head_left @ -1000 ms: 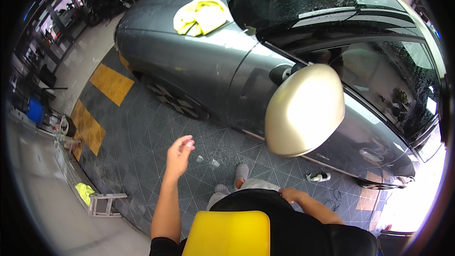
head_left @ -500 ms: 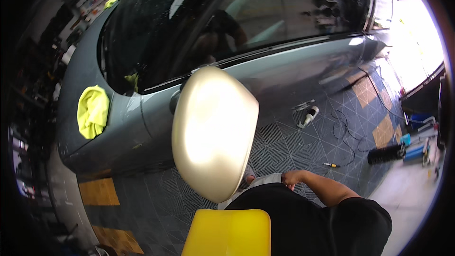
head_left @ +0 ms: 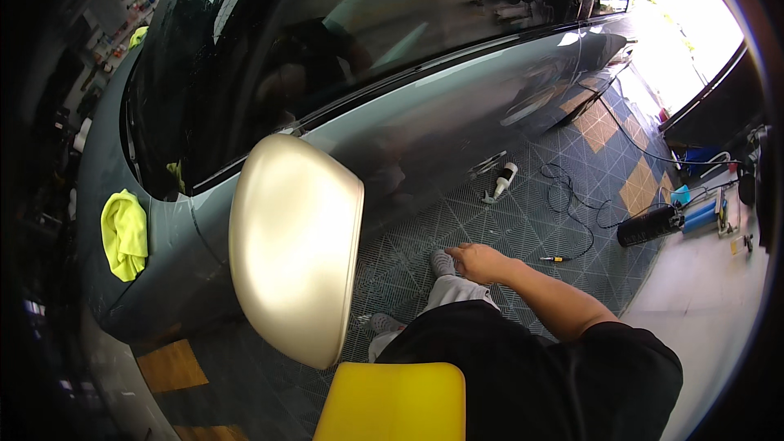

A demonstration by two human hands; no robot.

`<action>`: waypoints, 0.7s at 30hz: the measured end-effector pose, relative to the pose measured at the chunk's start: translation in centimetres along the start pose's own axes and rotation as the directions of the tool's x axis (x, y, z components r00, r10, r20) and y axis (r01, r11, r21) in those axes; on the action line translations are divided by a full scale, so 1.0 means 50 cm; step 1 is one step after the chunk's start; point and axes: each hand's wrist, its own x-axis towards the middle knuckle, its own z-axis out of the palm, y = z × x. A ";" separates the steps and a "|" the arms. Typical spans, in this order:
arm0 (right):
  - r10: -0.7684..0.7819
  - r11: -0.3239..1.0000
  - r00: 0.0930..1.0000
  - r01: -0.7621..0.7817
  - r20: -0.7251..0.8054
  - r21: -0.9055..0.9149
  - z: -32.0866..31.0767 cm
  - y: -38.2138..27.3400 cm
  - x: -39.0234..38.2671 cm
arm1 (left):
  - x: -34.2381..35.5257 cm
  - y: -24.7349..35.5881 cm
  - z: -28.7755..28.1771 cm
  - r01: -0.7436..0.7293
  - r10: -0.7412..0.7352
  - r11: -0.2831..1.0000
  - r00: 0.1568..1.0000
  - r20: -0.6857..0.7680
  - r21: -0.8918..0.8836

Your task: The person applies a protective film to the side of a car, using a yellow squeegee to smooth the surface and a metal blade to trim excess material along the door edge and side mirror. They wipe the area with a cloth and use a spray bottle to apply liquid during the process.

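A large gold side mirror (head_left: pixel 296 249) stands out from the grey car (head_left: pixel 441 126) in front of me, close below my view. My right hand (head_left: pixel 478 263) hangs low over the floor, to the right of the mirror and apart from it. Its index finger stretches out and the other fingers curl loosely, partly hidden; nothing shows in it. My left hand is out of view. A yellow-green microfiber cloth (head_left: pixel 124 235) lies crumpled on the car's front fender. The dark side window (head_left: pixel 392 41) carries water drops near its top.
A white spray bottle (head_left: pixel 505 181) lies on the grey floor tiles (head_left: pixel 408 253) beside a looped black cable (head_left: pixel 576 211). At the right are a black cylinder (head_left: pixel 647 227) and blue tools (head_left: pixel 704 211). A smooth yellow piece (head_left: pixel 392 404) fills the bottom middle.
My view has shifted, so the mirror and the car sit further left. My right hand has moved from beside my hip forward and out over the floor. The cloth stays on the fender.
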 end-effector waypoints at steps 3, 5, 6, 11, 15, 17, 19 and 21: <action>-0.118 0.993 0.992 0.119 0.047 -0.011 -0.045 0.015 0.041 | 0.010 0.034 0.033 0.042 -0.043 0.999 0.999 -0.028 -0.033; -0.240 0.970 0.970 0.237 0.044 0.048 -0.105 0.032 0.042 | 0.019 0.055 0.053 0.071 -0.073 0.997 0.996 -0.050 -0.040; -0.308 0.949 0.950 0.304 0.046 0.084 -0.142 0.025 0.037 | 0.022 0.066 0.065 0.086 -0.089 0.995 0.994 -0.067 -0.053; -0.698 0.344 0.405 0.913 -0.591 0.218 -0.490 -0.148 -0.035 | 0.045 -0.078 0.182 0.041 -0.007 0.984 0.982 -0.190 0.176; -0.878 0.085 0.202 0.958 -0.434 0.273 -0.580 -0.197 -0.066 | -0.127 0.192 -0.018 -0.073 0.063 0.993 0.993 -0.104 -0.097; -0.884 0.055 0.117 0.988 -0.452 0.147 -0.591 -0.173 -0.018 | -0.229 0.155 -0.153 -0.221 0.068 0.920 0.903 -0.424 -0.323; -0.841 0.171 0.071 0.975 -0.536 -0.139 -0.578 -0.136 0.056 | -0.366 0.263 -0.342 -0.184 -0.046 0.969 0.518 -0.854 -0.164; -0.895 0.350 0.136 0.805 -0.424 -0.480 -0.555 -0.122 0.155 | -0.495 0.316 -0.513 -0.455 0.017 0.882 0.289 -0.957 -0.122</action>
